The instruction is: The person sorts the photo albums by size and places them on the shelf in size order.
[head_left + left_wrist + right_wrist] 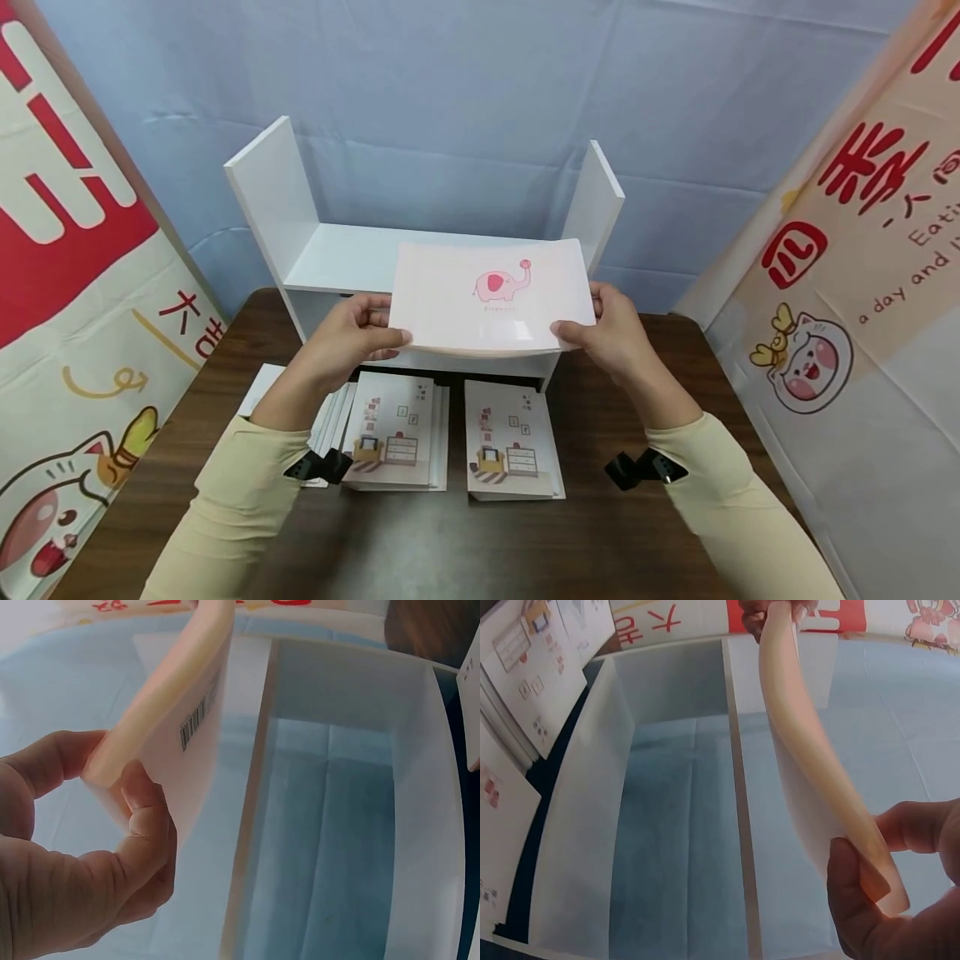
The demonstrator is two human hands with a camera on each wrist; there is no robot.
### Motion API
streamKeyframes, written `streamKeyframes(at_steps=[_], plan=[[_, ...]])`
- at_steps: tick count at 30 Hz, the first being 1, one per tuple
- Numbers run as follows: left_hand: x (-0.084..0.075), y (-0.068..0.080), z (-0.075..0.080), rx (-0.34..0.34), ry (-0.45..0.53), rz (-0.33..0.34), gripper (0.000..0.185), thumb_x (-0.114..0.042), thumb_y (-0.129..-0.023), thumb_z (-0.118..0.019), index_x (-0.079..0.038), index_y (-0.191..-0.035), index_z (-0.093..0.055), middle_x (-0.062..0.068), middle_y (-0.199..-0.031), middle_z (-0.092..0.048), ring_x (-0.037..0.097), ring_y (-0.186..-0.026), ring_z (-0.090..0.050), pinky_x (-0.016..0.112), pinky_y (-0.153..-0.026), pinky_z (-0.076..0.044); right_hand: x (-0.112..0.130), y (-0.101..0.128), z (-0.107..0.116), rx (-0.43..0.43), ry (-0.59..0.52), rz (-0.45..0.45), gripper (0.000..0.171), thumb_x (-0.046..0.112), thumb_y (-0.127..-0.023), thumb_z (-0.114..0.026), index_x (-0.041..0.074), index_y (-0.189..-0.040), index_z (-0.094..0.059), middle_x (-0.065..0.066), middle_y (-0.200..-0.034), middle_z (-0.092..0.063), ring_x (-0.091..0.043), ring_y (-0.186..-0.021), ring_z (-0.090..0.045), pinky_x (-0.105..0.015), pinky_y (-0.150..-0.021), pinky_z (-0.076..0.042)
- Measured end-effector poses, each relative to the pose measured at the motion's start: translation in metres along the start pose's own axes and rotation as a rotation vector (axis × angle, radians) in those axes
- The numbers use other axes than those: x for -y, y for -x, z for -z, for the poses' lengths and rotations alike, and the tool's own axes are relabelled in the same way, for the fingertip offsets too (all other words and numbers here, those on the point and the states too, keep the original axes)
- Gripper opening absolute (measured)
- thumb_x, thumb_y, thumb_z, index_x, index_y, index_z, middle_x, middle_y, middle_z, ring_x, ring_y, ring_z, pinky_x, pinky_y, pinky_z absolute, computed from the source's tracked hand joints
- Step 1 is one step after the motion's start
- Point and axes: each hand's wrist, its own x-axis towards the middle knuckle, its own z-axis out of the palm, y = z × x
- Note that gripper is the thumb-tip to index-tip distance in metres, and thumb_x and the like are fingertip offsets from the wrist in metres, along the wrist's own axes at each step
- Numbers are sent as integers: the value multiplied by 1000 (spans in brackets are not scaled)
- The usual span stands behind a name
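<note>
A pale pink notebook [442,292] with a pink elephant on its cover is held up over a small white shelf [352,250]. My left hand [341,337] pinches its left end between thumb and fingers, and my right hand [615,333] pinches its right end. From the left wrist view, the notebook's thick cream page edge [161,694] shows, with a barcode [193,724] on its underside. It bends slightly between the hands in the right wrist view. Below it lies the shelf's open lower compartment [667,840].
Two stacks of white booklets with room drawings, a middle one [390,433] and a right one [513,442], lie on the dark wooden table [450,550] before the shelf. More white booklets [258,387] are partly hidden by the left forearm. A blue cloth [450,108] hangs behind.
</note>
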Motion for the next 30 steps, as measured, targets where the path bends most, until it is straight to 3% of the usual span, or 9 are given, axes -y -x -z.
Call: streamKeyframes(at_steps=[10,18,26,30], plan=[[-4,-16,9,-10,-61,72,62,3,-85,-63,10,-137,-30,16,-105,-42,22,-88,-54,33,-78,-51,3,-14,-6,-20,188,59,55,0,-78,-67,-12,-126,-42,-24,-111,-54,-32,-93,-55,-39,-76,-47],[-12,-33,15,-65,-98,100,61,3,-85,-63,9,-137,-33,16,-109,-40,22,-94,-48,34,-81,-50,12,-27,-18,-87,299,120,54,2,-80,-65,-10,-127,-42,-24,-115,-51,-34,-96,-51,-47,-81,-44],[-13,-46,19,-113,-109,115,59,0,-87,-61,9,-137,-33,22,-123,-39,28,-107,-50,31,-85,-48,18,-48,-24,-105,352,21,52,7,-80,-66,-8,-125,-44,-22,-113,-52,-33,-93,-49,-45,-79,-44],[-14,-53,21,-121,-103,126,57,0,-87,-60,12,-137,-33,25,-134,-36,31,-114,-48,31,-86,-47,19,-57,-25,-106,358,15,46,7,-80,-66,-9,-120,-48,-21,-107,-54,-31,-88,-50,-42,-75,-44]])
